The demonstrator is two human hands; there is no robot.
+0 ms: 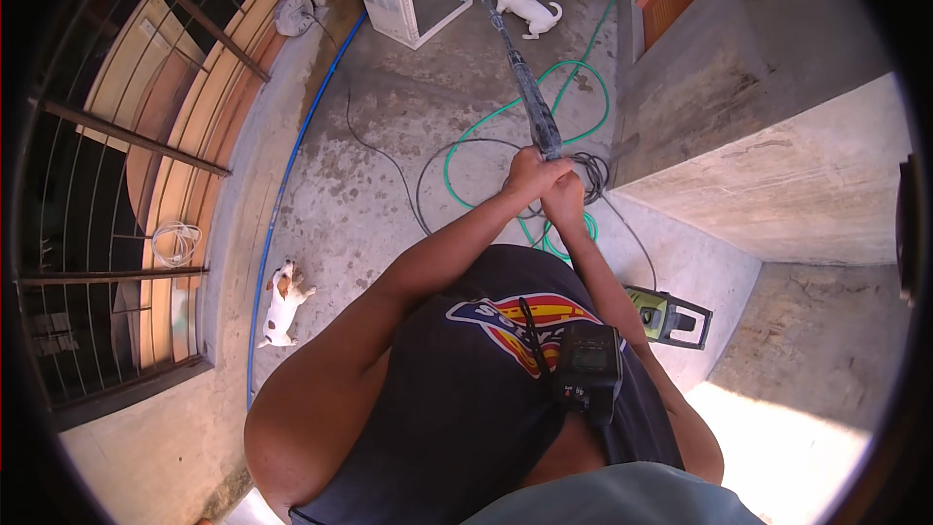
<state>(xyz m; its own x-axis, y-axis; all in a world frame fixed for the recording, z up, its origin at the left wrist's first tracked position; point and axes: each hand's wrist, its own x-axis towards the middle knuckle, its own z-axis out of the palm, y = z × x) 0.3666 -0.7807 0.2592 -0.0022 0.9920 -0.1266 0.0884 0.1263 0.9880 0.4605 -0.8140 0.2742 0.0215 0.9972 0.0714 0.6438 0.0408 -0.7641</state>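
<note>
Both my hands are closed around the grip end of a pressure washer wand (530, 87), held out in front of me at mid-frame. My left hand (530, 173) is a little ahead and to the left, and my right hand (564, 200) sits close against it. Their fingers are partly hidden. The long dark wand points away toward a white frame-like cabinet (394, 2) with an open side, standing on the wet floor. A faint mist shows at the wand's tip. Beside the tip, a white dog with a brown head (525, 10) faces the spray.
A green hose (593, 49) and dark hose coils (595, 173) lie on the concrete ahead. The green pressure washer (653, 316) stands at my right. Another dog (284, 306) is at my left, near a blue pipe (292, 170) along the barred window wall. A concrete wall (758, 165) rises at right.
</note>
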